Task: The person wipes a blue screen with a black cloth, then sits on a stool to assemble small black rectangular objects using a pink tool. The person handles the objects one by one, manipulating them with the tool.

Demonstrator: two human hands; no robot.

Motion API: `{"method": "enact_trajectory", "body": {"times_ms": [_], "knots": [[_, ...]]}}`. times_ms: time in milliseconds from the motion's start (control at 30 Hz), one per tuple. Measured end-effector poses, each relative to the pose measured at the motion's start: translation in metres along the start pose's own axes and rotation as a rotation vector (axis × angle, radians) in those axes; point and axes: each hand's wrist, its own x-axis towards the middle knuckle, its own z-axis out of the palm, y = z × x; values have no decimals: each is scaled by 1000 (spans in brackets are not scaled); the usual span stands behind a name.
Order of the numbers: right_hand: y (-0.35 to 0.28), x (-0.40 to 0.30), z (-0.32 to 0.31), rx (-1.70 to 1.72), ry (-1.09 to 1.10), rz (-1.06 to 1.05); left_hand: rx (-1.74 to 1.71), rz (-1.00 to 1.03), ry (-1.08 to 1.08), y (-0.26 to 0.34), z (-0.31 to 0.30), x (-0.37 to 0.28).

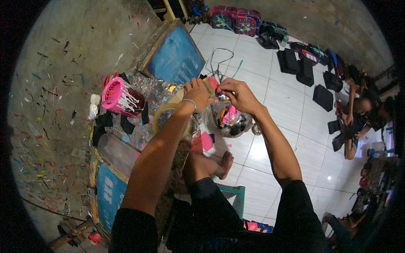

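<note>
My left hand point(198, 95) is palm down at the far edge of a paint-speckled worktable point(150, 90), a bracelet on its wrist. What lies under its fingers is mostly hidden. Just right of it, my right hand point(237, 95) pinches a small pink piece point(218, 91) between thumb and fingertips. A pink strip point(212, 83) shows between the two hands. Below them, a clear plastic bag point(243, 125) of colourful scraps stands beside the table. A roll of tape point(155, 121) lies partly under my left forearm. Left of it stands a pink plastic tub point(121, 98) streaked with white.
Blue screen-printing frames point(174, 52) lean beyond the table and at its near side point(109, 189). Black fabric pieces point(127, 125) lie near the tub. Bundled bags point(235, 20) line the far wall. Another person point(354, 117) sits on the tiled floor at right. A green stool point(239, 197) is below me.
</note>
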Motion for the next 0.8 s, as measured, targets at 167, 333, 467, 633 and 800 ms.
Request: {"method": "enact_trajectory", "body": {"times_ms": [167,333,467,633,800], "knots": [[10,9,3,15,109,34,11,15,25,-3,-4,6],[22,63,19,-158,173,53,69,66,44,-7,1,10],[18,58,19,-160,175,36,109,100,137,-10,5,6],[2,1,9,27,163,-23,109,99,127,-9,5,6],[11,34,10,-41,174,121,149,140,98,-10,0,7]]}}
